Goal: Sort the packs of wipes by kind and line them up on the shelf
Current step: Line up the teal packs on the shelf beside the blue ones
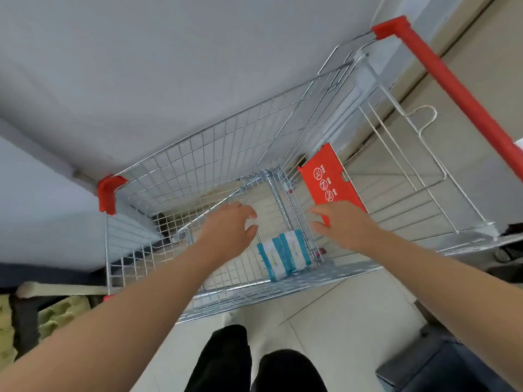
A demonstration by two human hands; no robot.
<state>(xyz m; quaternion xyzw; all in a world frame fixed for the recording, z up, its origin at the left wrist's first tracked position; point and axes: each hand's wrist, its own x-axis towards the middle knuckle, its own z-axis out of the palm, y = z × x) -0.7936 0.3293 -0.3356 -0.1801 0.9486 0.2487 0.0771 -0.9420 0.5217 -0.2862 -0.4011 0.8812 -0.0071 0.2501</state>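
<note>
Two white-and-teal packs of wipes (284,253) lie side by side at the bottom of a wire shopping cart (181,171), near its right-hand near corner. My left hand (229,224) hovers inside the cart, up and left of the packs, fingers loosely spread and holding nothing. My right hand (342,222) hangs above and right of the packs, fingers relaxed, also empty. Neither hand touches the packs.
The cart has a red handle bar (452,89), red corner bumpers (109,193) and a red child-seat flap (331,174). A grey surface (141,66) runs behind and left of the cart. Greenish items (62,312) lie low left, a dark bag (452,360) low right. My legs stand on tiled floor.
</note>
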